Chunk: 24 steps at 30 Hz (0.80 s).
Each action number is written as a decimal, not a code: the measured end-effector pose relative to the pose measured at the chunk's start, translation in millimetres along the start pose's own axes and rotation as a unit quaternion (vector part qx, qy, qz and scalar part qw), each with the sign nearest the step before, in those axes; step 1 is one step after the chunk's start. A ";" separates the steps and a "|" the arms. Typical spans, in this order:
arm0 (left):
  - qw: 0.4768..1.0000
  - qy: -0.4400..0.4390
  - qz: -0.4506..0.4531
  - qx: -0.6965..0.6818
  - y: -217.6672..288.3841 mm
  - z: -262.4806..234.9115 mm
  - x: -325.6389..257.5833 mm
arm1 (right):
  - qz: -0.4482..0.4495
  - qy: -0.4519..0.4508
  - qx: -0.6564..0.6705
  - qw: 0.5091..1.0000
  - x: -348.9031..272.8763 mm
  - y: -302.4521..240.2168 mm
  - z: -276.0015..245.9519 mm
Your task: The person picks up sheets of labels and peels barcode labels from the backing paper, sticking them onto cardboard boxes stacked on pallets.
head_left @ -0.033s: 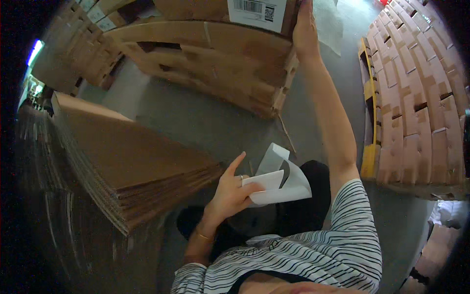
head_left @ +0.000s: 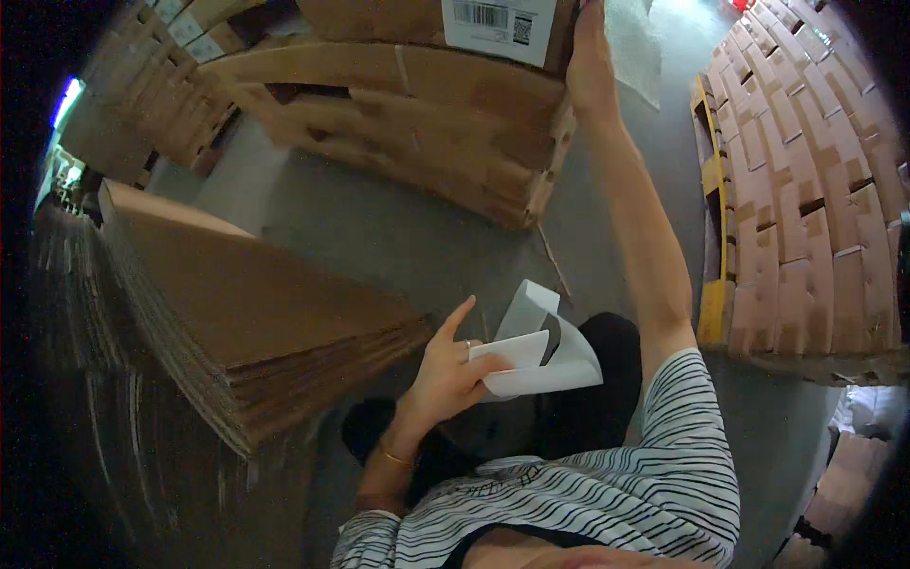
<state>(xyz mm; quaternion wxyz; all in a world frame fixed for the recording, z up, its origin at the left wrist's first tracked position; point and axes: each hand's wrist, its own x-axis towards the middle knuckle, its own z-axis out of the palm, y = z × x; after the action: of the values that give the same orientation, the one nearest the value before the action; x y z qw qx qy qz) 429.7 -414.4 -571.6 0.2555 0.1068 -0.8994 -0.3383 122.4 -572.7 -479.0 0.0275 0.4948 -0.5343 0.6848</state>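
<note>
**Left hand holds curled white sheets, right hand up on a carton**

Left hand (head_left: 445, 370) sits low centre, above the floor (head_left: 398, 237). Fingers curled around the near edge of the white paper sheets (head_left: 545, 356), thumb on top, index finger stuck out straight and off the paper. So partly closed, gripping. A ring shows on one finger, thin bracelet at the wrist. The sheets curl and loop upward; two or three layers visible, exact count unclear.

Right hand (head_left: 590, 66) is stretched far up toward the top edge, lying against the right corner of the cardboard carton (head_left: 398, 19). Fingertips run out of frame, so how far open it is cannot be told. Just left of it on the carton: one white label (head_left: 498, 24) with a barcode. A pale plastic sheet (head_left: 633, 43) hangs just right of the hand.

Counts: one stack of flat cardboard sheets (head_left: 246, 322) at left, its near corner close to the left hand, not touching. One pile of folded cartons (head_left: 417, 133) under the labelled carton. One big block of stacked cardboard (head_left: 815, 190) at right, on a yellow pallet (head_left: 716, 303). Striped sleeves on both arms.
</note>
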 end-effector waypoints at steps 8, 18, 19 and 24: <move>0.999 0.029 0.001 -0.016 -17.5 22.3 -19.2 | -0.212 -0.197 -0.161 0.943 -71.5 -83.7 -56.9; 0.998 0.008 -0.057 0.023 -17.1 39.2 -32.4 | -0.460 -0.370 -0.596 0.544 2.7 -85.7 -16.1; 0.998 0.007 -0.053 0.020 -17.1 43.8 -29.2 | -0.457 -0.371 -0.600 0.541 4.4 -78.9 -20.8; 0.998 0.042 -0.055 0.000 -28.4 48.5 -40.4 | -0.478 -0.366 -0.590 0.538 -65.8 -24.5 -46.7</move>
<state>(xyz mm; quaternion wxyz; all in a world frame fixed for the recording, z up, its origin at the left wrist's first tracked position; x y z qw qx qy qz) 438.7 -394.1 -637.1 0.2738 0.1700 -0.8806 -0.3473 139.5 -494.5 -505.5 0.4386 0.7559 -0.4650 -0.1416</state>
